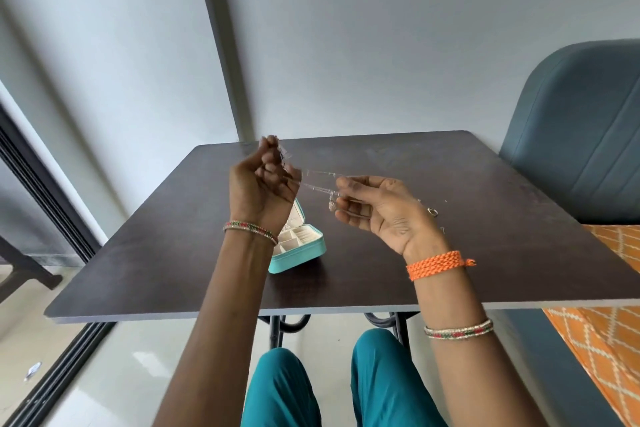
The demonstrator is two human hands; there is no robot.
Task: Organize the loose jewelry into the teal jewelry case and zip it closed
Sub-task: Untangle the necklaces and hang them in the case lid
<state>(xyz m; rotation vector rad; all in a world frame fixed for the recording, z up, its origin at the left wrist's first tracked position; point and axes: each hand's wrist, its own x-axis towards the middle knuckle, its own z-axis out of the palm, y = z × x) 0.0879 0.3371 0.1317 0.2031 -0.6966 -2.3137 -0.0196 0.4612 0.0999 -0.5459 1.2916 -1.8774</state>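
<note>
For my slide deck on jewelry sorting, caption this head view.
Both hands, left hand and right hand, stretch a thin necklace above the open teal jewelry case.

We list one dark brown square table point(485, 253) on black metal legs point(277, 329). Behind it, pale grey walls point(381, 28); right of it, a blue-grey chair point(581, 135); beneath it, glossy pale floor point(114, 374); left of it, a black sliding-door frame point(45, 163).

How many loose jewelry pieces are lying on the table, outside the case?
2 visible: a ring just right of the right hand, and a tiny piece below it. Others may be hidden behind the hands.
</note>
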